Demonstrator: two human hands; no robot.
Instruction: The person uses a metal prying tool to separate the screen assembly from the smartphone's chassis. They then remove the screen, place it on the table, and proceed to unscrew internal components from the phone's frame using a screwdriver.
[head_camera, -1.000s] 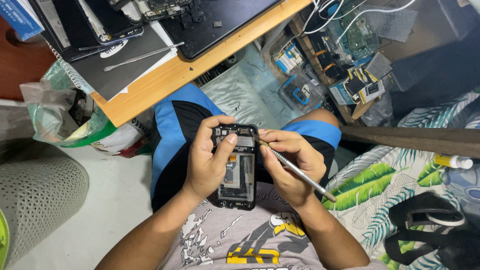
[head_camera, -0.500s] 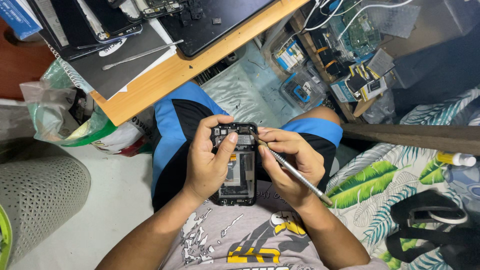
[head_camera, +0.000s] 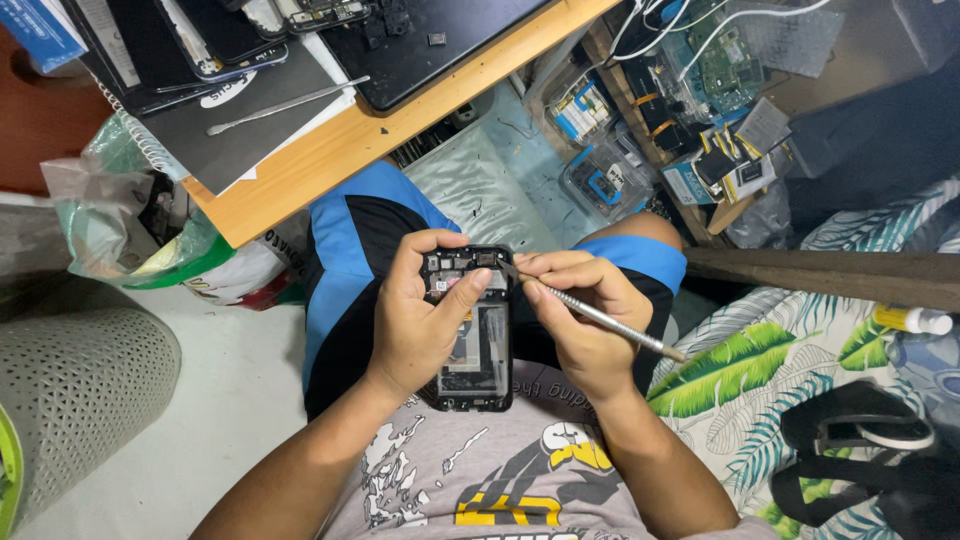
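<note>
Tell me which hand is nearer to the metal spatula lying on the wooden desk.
Left. The left hand, holding the opened phone, lies below the spatula on the desk. The right hand, holding a thin metal tool, sits farther off to the right.

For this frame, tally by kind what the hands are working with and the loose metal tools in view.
Hands: 2, the left hand and the right hand
Opened phones held: 1, the opened phone, in the left hand
Metal tools: 2, the metal tool in the right hand, and a metal spudger lying on the wooden desk
Total: 5
</note>
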